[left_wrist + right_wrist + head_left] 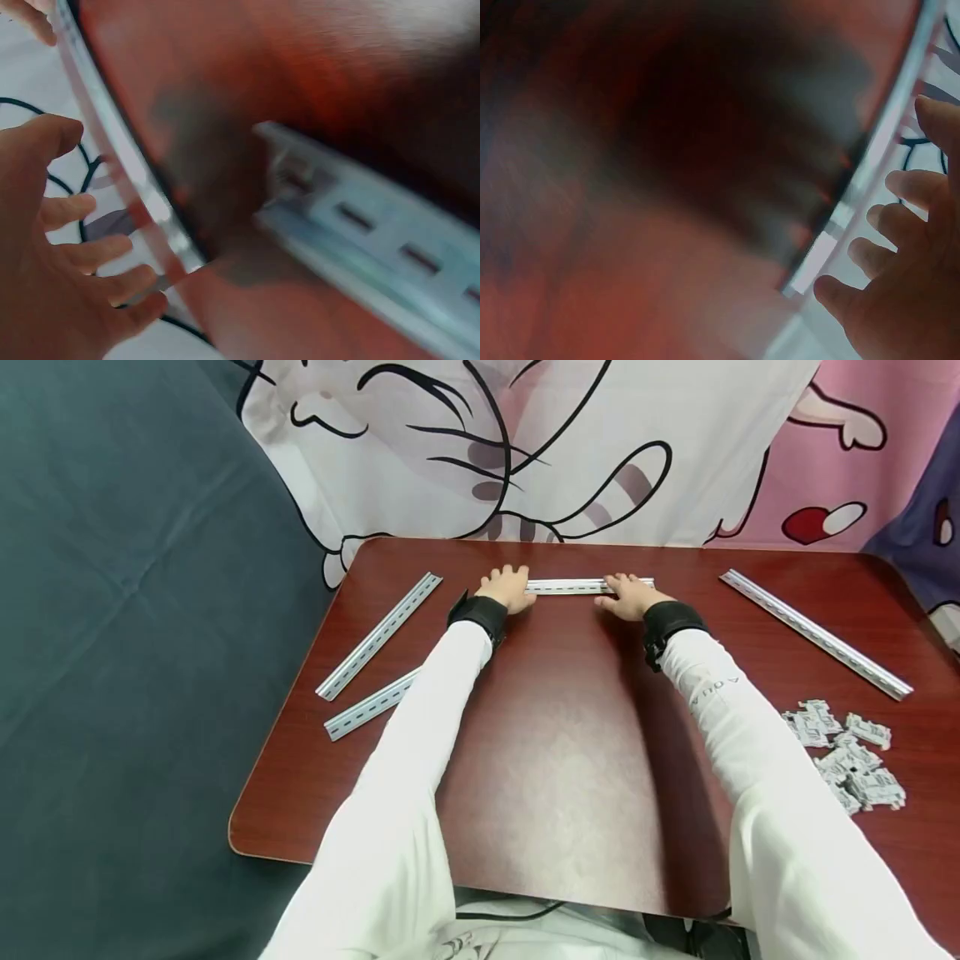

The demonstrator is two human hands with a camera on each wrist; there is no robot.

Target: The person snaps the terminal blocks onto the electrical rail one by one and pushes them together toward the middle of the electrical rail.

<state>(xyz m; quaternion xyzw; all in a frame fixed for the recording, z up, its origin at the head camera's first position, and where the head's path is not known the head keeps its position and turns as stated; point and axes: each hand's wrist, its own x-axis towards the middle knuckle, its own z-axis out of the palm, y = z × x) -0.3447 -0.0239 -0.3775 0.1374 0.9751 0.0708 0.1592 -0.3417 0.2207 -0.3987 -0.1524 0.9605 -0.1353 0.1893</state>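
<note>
A slotted metal rail (pixel 566 587) lies crosswise near the far edge of the table, and both hands are at it. My left hand (pixel 507 589) is by the rail's left end; in the left wrist view its fingers (pixel 105 255) are spread and loosely bent, not curled round the metal. My right hand (pixel 628 597) lies over the right part of the rail, a short end showing beyond it. Its fingers (pixel 870 259) look relaxed beside the rail (pixel 855 191) in the right wrist view. Whether either hand touches the metal, I cannot tell.
Two more slotted rails (pixel 378 637) (pixel 372 704) lie slanted at the left, the nearer partly hidden by my left sleeve. Another rail (pixel 816 633) lies diagonally at the right. Several small grey-white plastic pieces (pixel 851 762) are heaped beside my right arm. A printed curtain hangs behind the table.
</note>
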